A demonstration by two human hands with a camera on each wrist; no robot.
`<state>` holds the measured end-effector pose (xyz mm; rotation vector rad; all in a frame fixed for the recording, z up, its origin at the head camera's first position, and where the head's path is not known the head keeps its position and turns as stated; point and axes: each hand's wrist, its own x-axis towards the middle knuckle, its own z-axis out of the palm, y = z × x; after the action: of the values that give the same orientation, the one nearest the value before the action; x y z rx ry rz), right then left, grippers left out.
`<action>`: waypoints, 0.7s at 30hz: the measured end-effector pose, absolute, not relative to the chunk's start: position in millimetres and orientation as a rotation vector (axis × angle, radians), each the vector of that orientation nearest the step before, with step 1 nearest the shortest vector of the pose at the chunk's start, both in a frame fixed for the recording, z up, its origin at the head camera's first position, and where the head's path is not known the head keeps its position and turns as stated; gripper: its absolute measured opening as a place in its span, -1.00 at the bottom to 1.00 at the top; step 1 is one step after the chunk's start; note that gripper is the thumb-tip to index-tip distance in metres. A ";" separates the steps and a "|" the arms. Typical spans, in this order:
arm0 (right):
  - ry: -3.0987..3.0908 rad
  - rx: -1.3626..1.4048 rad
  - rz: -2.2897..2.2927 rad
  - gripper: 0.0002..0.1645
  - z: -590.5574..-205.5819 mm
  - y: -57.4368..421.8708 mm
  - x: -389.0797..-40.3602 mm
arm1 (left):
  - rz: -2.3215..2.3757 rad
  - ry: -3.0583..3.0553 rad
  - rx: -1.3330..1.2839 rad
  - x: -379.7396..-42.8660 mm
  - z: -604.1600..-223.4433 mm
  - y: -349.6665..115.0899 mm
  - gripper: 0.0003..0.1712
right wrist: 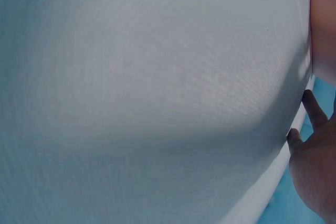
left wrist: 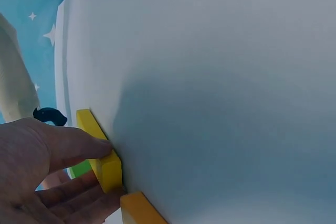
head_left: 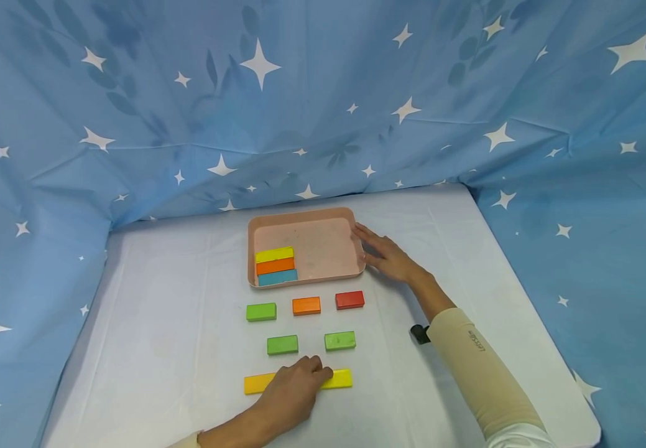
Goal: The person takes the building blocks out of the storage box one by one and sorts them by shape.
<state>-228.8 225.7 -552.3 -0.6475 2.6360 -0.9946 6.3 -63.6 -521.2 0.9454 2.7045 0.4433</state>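
Left hand [head_left: 293, 392], fingers pinching yellow block [head_left: 341, 379], right hand [head_left: 394, 259], fingers outstretched at right rim of pink tray [head_left: 328, 242] near far edge of desk [head_left: 149, 323], three blocks [head_left: 275, 266] inside

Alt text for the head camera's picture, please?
A left hand pinches a yellow block on a white table; the right hand is beside a pink tray holding three blocks. Five more blocks lie between tray and left hand.

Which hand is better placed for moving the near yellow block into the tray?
Probably the left hand, because it pinches the yellow block; the right hand is at the right end of the tray, holding no block.
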 end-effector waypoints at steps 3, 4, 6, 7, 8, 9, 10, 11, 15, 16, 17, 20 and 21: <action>2.633 -0.647 -0.996 -0.18 -552.9 226.7 -228.6 | 0.423 2.711 0.979 7.2 -522.1 -58.6 -0.55; 2.630 -0.645 -0.999 -0.18 -553.1 226.8 -228.6 | 0.419 2.712 0.987 7.6 -522.3 -57.0 -0.55; 2.624 -0.643 -1.003 -0.18 -553.5 227.2 -228.2 | 0.411 2.708 0.994 8.0 -522.1 -54.2 -0.55; 2.621 -0.641 -1.005 -0.18 -553.6 226.9 -228.3 | 0.405 2.703 0.994 8.0 -521.7 -53.1 -0.55; 2.619 -0.641 -1.006 -0.18 -553.4 226.8 -228.1 | 0.400 2.698 0.992 8.0 -521.4 -52.3 -0.54; 2.620 -0.640 -1.001 -0.18 -553.5 226.7 -228.0 | 0.396 2.692 0.990 7.9 -521.0 -51.6 -0.54; 2.622 -0.639 -1.000 -0.19 -553.4 226.7 -227.9 | 0.393 2.689 0.988 7.9 -520.9 -51.1 -0.53; 2.623 -0.639 -1.001 -0.19 -553.2 226.6 -227.8 | 0.388 2.689 0.989 7.6 -520.9 -50.7 -0.53; 2.629 -0.638 -1.005 -0.20 -551.5 226.0 -228.0 | 0.383 2.703 1.007 7.2 -522.3 -50.3 -0.54; 2.630 -0.638 -1.007 -0.20 -551.3 226.0 -228.0 | 0.387 2.705 1.011 6.9 -522.8 -50.3 -0.55; 2.631 -0.638 -1.006 -0.20 -551.1 225.9 -228.1 | 0.389 2.703 1.017 6.5 -523.1 -50.6 -0.55; 2.630 -0.636 -1.002 -0.20 -551.7 225.8 -228.1 | 0.391 2.675 1.004 4.6 -521.5 -51.4 -0.58; 2.628 -0.637 -1.005 -0.20 -552.0 225.9 -227.8 | 0.392 2.666 0.994 4.2 -519.7 -51.6 -0.60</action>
<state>-227.8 225.9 -552.0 -0.6373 2.6282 -1.0053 4.2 -51.6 -519.7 0.9939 2.6662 0.3923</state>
